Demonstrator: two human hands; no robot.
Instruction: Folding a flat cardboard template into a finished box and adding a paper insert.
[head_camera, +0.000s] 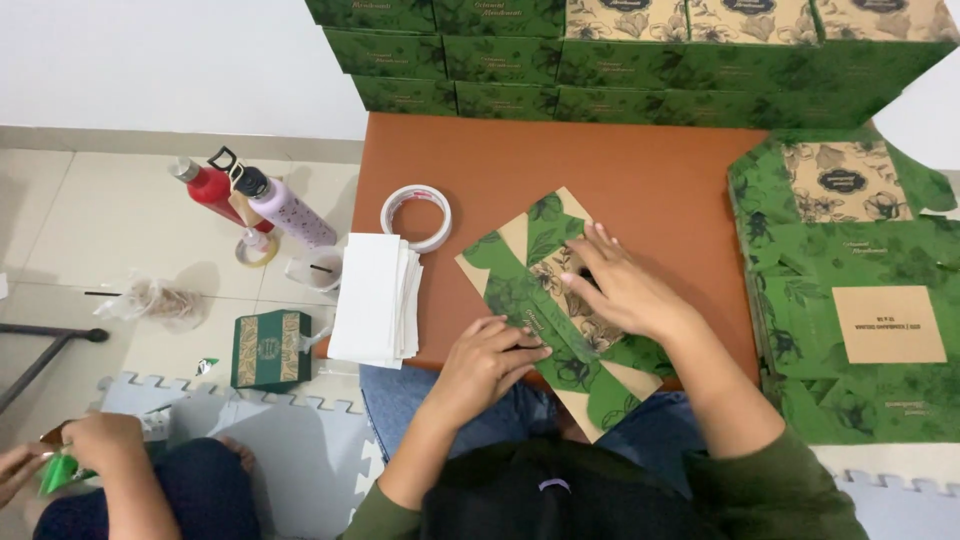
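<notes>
A flat green and tan cardboard box blank (525, 250) with a leaf print lies slanted on the brown low table (620, 170). My left hand (487, 358) presses on its lower left part near the table's front edge. My right hand (622, 287) lies flat on the middle of the blank, fingers spread toward the left. Neither hand grips it; both push down on it. The blank's lower end hangs over the table edge above my lap.
A stack of white sheets (372, 297) and a tape roll (416, 216) lie at the table's left. Flat green blanks (860, 290) pile up at right; folded green boxes (600, 60) are stacked behind. Two bottles (250, 200), a cup and a small green box (270, 348) stand on the floor. Another person's hands (70, 450) are at lower left.
</notes>
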